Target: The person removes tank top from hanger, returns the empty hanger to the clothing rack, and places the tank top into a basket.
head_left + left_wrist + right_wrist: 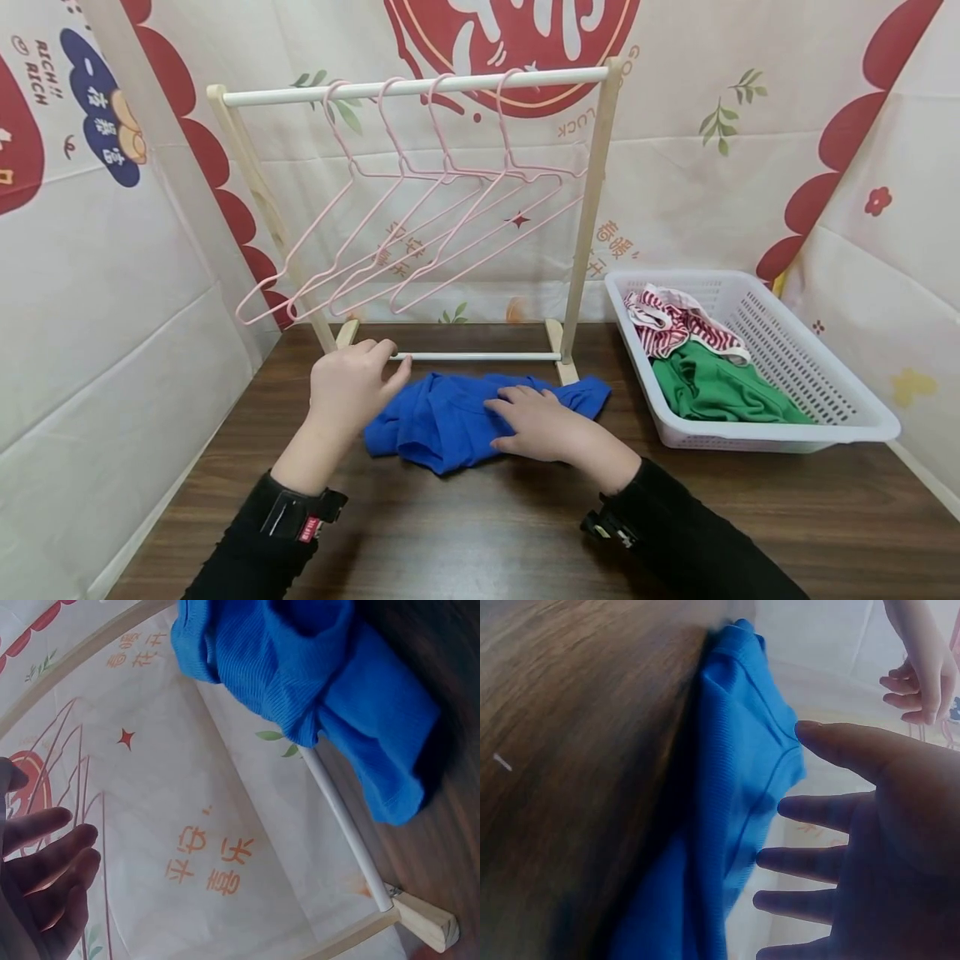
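Note:
A blue ribbed garment [457, 421] lies crumpled on the table in front of the rack. My right hand [536, 423] is over its right part in the head view. In the right wrist view, the fingers [802, 862] are spread towards the blue cloth [742, 765]; whether the tips touch it, I cannot tell. Above the garment's left end, my left hand [352, 379] is raised with loosely bent fingers and holds nothing. The left wrist view has these fingers [56, 855] apart from the blue cloth [300, 682].
Several pink hangers [442, 158] hang from the top bar of a wooden rack [592, 208] behind the garment. To the right stands a white plastic basket [795, 350] holding a green garment [720, 387] and a red-and-white striped one [682, 325]. Printed cloth walls surround the table [450, 533].

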Available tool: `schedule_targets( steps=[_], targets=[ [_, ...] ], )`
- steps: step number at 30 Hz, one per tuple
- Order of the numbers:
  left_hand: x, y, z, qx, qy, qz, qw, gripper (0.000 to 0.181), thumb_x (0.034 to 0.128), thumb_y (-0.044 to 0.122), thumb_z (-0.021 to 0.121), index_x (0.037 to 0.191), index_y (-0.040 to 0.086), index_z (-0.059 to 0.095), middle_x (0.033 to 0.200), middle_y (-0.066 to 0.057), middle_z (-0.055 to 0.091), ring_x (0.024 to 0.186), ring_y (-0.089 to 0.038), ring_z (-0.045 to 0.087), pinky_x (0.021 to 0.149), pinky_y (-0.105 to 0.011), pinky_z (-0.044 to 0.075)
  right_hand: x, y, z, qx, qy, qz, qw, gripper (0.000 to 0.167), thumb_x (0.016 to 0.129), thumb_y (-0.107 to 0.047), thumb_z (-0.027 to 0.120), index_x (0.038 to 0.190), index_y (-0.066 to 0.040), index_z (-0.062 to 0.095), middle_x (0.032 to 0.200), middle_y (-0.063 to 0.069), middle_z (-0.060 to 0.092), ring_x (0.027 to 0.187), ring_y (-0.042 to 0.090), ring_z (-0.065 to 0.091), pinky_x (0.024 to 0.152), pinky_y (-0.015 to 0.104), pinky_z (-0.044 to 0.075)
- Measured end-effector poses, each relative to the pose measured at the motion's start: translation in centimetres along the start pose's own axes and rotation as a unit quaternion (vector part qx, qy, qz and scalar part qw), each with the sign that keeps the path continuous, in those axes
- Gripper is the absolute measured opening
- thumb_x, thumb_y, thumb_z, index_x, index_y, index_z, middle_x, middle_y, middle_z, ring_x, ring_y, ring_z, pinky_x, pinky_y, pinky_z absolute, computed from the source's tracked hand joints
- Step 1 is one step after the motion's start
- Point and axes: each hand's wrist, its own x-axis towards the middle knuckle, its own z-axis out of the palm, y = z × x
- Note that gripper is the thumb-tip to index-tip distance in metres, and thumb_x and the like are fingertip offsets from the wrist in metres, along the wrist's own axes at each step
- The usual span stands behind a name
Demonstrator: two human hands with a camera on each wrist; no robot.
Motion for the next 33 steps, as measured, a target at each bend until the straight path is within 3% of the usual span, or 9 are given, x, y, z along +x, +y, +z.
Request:
schedule_targets(
  steps=[9,17,26,33],
  targets=[
    [-0.4,0.1,1.2,-0.002,-0.002,0.004,1.0,0.029,0.0886,0.037,0.064,0.077,0.01,0.066,0.062,-0.005,0.062,0.041,-0.024,0.049,0.034,-0.031,0.028,1.3,0.1,0.6,0.038,-0.023,0.025,0.9987,0.066,0.093,-0.045,0.063,0.149,-0.02,0.041,0.153,0.015,0.034,0.141,0.038,0.028,0.103,0.07,0.024],
    [-0.6,0.2,1.6,0.0,-0.024,0.006,0.9997,0.031,0.0908,0.037,0.06,0.078,0.01,0.066,0.062,-0.005,0.062,0.04,-0.022,0.045,0.035,-0.029,0.025,2.4,0.0,1.1,0.057,-0.047,0.047,0.9962,0.078,0.089,-0.051,0.065,0.154,-0.029,0.028,0.155,0.018,0.027,0.141,0.044,0.024,0.096,0.076,0.025],
    [-0.6,0.5,2.0,-0.021,-0.031,-0.003,0.9993,0.026,0.0898,0.031,0.063,0.075,0.01,0.063,0.056,-0.002,0.053,0.04,-0.021,0.043,0.034,-0.031,0.024,3.8,0.1,2.2,0.062,-0.031,0.066,0.9954,0.076,0.089,-0.051,0.066,0.152,-0.023,0.035,0.154,0.018,0.029,0.138,0.046,0.027,0.092,0.078,0.027],
    [-0.8,0.8,2.3,-0.032,-0.056,-0.015,0.9978,0.024,0.0906,0.03,0.064,0.077,0.011,0.067,0.055,0.001,0.051,0.041,-0.018,0.043,0.036,-0.03,0.026,4.4,-0.2,2.7,0.02,-0.019,0.07,0.9972,0.067,0.093,-0.037,0.067,0.15,-0.017,0.038,0.148,0.016,0.04,0.133,0.045,0.036,0.09,0.076,0.033]
  ],
)
